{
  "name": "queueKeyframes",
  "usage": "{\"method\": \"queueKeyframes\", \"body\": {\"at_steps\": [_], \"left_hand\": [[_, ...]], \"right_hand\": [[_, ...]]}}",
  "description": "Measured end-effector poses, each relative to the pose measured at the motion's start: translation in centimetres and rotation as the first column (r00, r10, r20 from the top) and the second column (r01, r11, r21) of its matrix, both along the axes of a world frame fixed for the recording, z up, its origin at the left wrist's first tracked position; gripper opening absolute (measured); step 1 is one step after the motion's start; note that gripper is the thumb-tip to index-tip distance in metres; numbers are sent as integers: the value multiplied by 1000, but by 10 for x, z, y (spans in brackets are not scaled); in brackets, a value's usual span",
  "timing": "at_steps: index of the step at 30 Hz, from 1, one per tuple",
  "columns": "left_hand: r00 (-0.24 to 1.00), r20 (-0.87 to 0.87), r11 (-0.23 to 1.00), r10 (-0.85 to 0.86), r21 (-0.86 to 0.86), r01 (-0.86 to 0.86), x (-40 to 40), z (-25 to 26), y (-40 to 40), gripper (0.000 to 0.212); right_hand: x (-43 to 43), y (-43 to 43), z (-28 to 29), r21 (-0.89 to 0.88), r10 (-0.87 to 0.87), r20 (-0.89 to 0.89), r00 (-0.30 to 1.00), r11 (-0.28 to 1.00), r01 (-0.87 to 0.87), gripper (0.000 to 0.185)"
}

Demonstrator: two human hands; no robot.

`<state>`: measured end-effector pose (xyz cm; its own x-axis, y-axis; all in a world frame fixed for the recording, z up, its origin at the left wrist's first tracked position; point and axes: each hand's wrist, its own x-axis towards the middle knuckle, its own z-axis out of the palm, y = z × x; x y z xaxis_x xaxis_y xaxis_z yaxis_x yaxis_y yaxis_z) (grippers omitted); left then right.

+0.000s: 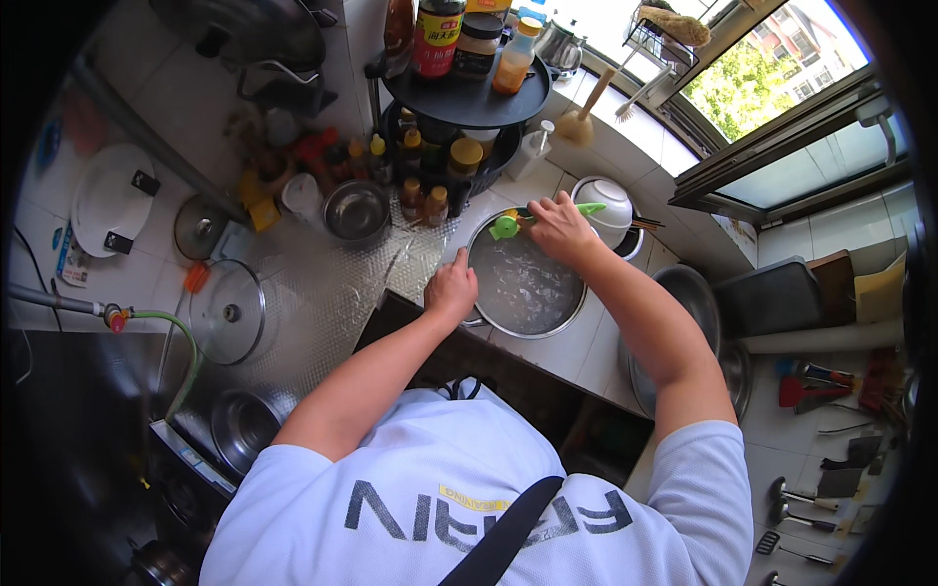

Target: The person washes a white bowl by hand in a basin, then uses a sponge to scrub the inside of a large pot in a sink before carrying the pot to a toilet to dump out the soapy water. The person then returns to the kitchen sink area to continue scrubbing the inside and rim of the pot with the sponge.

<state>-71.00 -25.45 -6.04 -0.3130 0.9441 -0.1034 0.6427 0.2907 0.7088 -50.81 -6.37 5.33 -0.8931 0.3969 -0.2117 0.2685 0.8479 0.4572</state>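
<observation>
A round metal pot (pixel 524 289) with cloudy water and pale bits in it stands on the tiled counter before me. My left hand (pixel 451 287) grips the pot's rim at its left side. Over the far rim, my right hand (pixel 560 228) holds a green plastic-handled tool (pixel 591 209); its round green part (pixel 505 226) and a bit of orange show left of my fingers. The tool's exact kind cannot be told. Just beyond my right hand, a white bowl (pixel 604 198) rests upside down on another vessel, with chopsticks (pixel 648 223) beside it.
A two-tier black rack (pixel 469 102) with bottles and jars stands beyond the pot. A small steel bowl (pixel 357 211) is at left, near a glass lid (pixel 227 313). A large metal basin (pixel 678 308) leans at right. The open window (pixel 799 154) is at upper right.
</observation>
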Motion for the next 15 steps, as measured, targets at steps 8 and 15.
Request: {"method": "queueKeyframes", "body": {"at_steps": [8,15], "left_hand": [[1000,8,1000,9,-11,-9,1,-2,-4,53],[990,122,991,67,111,-80,-1,-24,-8,44]], "right_hand": [[53,-27,36,-3,-421,62,905,907,422,23],[45,-101,35,-462,-352,595,722,585,666,28]]}}
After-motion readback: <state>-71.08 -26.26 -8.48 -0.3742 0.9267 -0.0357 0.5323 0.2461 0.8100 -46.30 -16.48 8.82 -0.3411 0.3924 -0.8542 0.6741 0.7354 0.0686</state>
